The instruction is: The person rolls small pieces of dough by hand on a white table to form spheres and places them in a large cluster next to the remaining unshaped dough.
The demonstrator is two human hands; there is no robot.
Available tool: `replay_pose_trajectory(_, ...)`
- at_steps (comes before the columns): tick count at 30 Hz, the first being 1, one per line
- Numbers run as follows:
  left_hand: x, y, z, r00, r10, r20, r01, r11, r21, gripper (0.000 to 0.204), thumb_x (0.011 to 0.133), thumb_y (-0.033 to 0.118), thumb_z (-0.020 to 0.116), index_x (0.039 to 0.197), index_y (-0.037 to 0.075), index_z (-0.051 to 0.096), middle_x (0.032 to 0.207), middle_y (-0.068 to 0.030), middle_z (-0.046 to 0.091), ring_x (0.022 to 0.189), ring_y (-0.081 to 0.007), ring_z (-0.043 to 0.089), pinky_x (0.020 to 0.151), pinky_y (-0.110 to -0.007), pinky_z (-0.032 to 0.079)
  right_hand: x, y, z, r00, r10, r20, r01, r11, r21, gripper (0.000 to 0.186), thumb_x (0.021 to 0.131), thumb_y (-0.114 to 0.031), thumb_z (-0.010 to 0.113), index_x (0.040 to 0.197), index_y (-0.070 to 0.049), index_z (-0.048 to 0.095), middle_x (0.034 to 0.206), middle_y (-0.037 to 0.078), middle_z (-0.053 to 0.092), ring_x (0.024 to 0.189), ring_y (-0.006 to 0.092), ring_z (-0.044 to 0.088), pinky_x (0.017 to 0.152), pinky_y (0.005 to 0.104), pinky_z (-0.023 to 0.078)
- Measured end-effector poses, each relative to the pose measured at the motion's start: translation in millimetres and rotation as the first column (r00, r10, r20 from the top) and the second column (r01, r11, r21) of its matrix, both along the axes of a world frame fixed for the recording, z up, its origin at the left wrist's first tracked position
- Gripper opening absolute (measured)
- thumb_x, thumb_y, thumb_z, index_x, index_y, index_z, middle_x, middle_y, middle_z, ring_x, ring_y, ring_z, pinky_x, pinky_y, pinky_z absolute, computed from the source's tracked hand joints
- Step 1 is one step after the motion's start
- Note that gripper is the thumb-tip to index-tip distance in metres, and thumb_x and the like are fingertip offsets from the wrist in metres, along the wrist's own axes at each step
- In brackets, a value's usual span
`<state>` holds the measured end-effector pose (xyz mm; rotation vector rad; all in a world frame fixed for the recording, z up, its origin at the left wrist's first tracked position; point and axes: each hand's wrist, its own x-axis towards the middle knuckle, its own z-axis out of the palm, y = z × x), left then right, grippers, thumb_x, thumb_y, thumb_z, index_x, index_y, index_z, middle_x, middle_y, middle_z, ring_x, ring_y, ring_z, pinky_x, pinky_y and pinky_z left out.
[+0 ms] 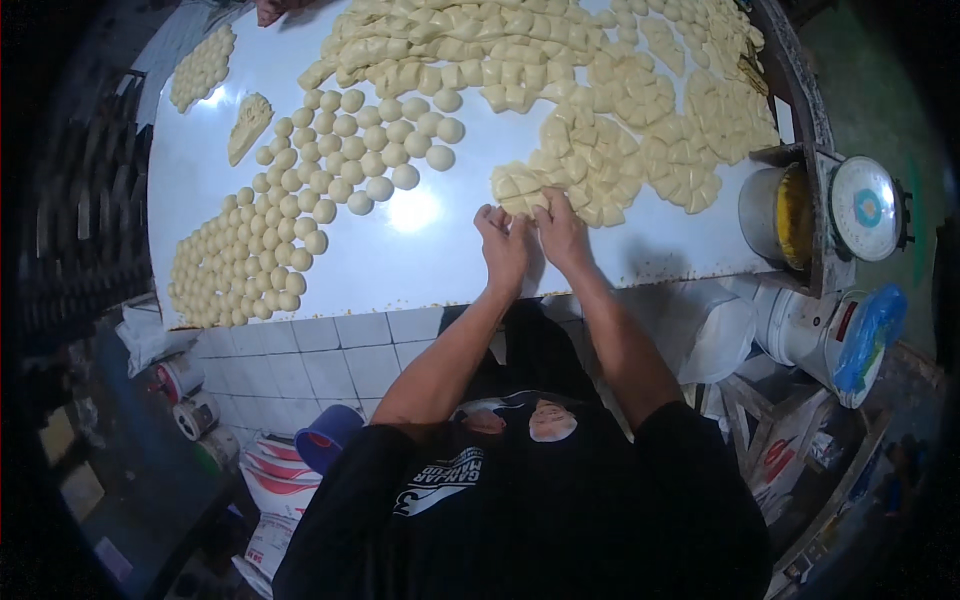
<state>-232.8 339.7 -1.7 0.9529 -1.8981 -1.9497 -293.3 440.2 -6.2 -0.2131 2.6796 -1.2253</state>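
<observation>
Both hands work at the near left edge of a heap of cut, pale yellow dough pieces [590, 150] on a white table. My left hand [503, 250] is closed, its fingers curled and its thumb beside the nearest dough; what lies inside the curl is hidden. Close to its right, my right hand [565, 235] has its fingers bent down onto a dough piece [520, 203] at that edge and pinches it. To the left, many round dough balls [345, 165] lie in a broad band, smaller and tighter packed toward the near left corner.
Long cut dough strips [450, 40] cover the far side of the white table [400, 270]. A dough slab [250, 127] lies at the left. At the right edge stand a metal pot [765, 215] and a round dial scale [863, 208]. Below are white buckets [800, 325] and a blue tub [328, 440].
</observation>
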Motion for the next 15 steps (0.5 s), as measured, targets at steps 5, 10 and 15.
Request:
replay_pose_trajectory(5,-15.7,-41.6,-2.0,0.974,-0.198,0.110,0.102,0.819,0.565,0.030,0.100,0.012,0.074,0.125,-0.001,0.066,0.096,-0.0043,0.065,0.086,-0.0137,0.061,0.079,-0.031,0.052,-27.9,16.8,5.2,0.861,0.129,0.491,0.118,0.890,-0.440,0.038,0.099,-0.024,0.077,0.124,0.003,0.066,0.097,0.010,0.072,0.070,0.0139,0.067,0.060,0.0338,0.055)
replay_pose_trajectory(10,49.0,-140.8,4.0,0.847,-0.444,0.291,0.363,0.885,0.292,0.036,0.105,0.020,0.068,0.132,-0.004,0.070,0.107,-0.0101,0.076,0.094,-0.0174,0.070,0.085,-0.034,0.056,-21.0,71.9,26.2,0.749,0.215,0.627,0.011,0.942,-0.336,0.037,0.098,-0.019,0.077,0.122,0.006,0.066,0.090,0.009,0.071,0.063,0.0146,0.067,0.060,0.0324,0.055)
replay_pose_trajectory(15,131.7,-248.8,20.4,0.752,-0.350,0.558,0.556,0.792,-0.252,0.032,0.101,0.010,0.067,0.129,-0.002,0.074,0.115,-0.0110,0.076,0.103,-0.0178,0.070,0.095,-0.034,0.056,33.0,145.1,-2.0,0.792,0.048,0.608,0.109,0.970,-0.218,0.033,0.098,-0.018,0.078,0.120,0.004,0.066,0.090,0.009,0.071,0.067,0.0134,0.068,0.058,0.0308,0.057)
